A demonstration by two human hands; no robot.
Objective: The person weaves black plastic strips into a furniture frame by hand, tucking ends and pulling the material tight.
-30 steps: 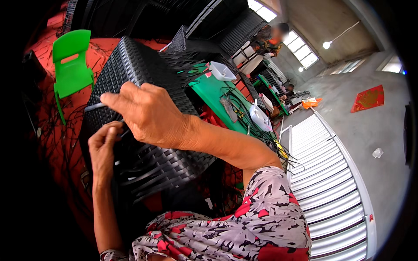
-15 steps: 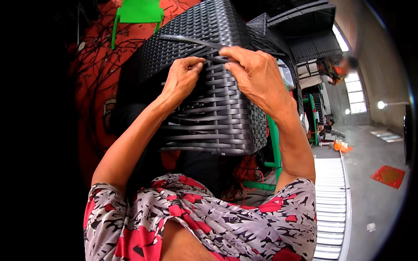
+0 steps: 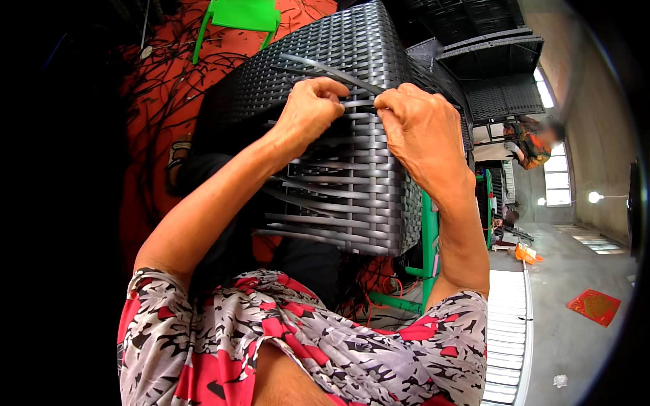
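Note:
A woven piece of dark grey plastic rattan (image 3: 371,159) stands in front of me, its corner edge toward my right. Loose flat strip ends stick out of its left part. My right hand (image 3: 426,135) is closed at the corner edge, thumb and fingers pinching a dark rattan strip (image 3: 325,70) whose free end reaches up and left. Left of it, my left hand (image 3: 313,111) is closed too, fingertips curled against the weave at a short strip between the hands. Its fingers partly hide what they hold.
A green plastic chair (image 3: 245,15) stands on the red floor covering (image 3: 172,84), strewn with cut strips. A green frame (image 3: 429,250) is beside the woven piece. More woven furniture (image 3: 497,68) stands behind, near another person (image 3: 531,143). A white slatted panel (image 3: 504,335) lies at right.
The whole view has shifted, so the woven piece sits further right and lower. My right thumb and fingers have closed more tightly on the strip; my left fingers are more curled.

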